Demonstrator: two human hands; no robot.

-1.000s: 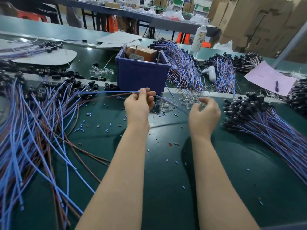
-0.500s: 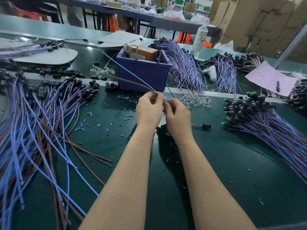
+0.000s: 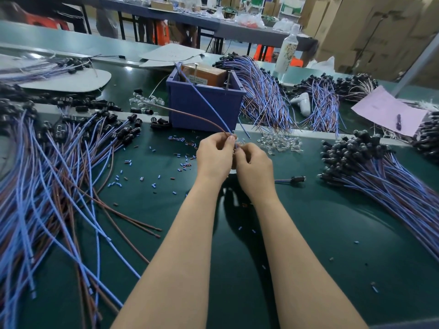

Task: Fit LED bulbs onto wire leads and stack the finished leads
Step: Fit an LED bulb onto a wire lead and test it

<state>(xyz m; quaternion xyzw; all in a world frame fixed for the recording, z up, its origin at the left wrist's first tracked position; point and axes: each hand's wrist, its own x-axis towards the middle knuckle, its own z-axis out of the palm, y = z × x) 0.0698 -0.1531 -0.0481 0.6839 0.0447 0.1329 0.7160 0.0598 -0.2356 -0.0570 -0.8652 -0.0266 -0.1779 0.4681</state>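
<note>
Wire lead (image 3: 209,104): one blue and one brown strand, raised off the counter (image 3: 308,233). It runs from the far left, across the front of the blue bin (image 3: 204,108), down to the hands.
Left hand (image 3: 215,157): fingers curled, thumb and fingertips pinching the lead's near end where both strands meet.
Right hand (image 3: 254,167): fingers curled, touching the left hand and pinching the same end just below the left fingertips. Whether a bulb sits between the fingers cannot be told; the fingers hide that spot.
Position: both hands are held together above mid-counter, just in front of the bin.
LED bulbs (image 3: 280,143): a loose heap of clear pieces on the counter, just beyond and right of the right hand.
Single lead (image 3: 294,179): black holder fitted, lying flat near the right hand, on its right.
Stacked leads (image 3: 380,176): a large bundle at far right, black heads facing the centre, wires trailing toward the near right.
Loose leads (image 3: 59,174): a wide spread of blue and brown wires covering the left side, well apart from the hands.
Offcuts (image 3: 183,162): small blue and brown sleeve bits scattered left of the left hand.
Cardboard box (image 3: 204,74): inside the bin.
Pink sheet (image 3: 389,110): far right.
</note>
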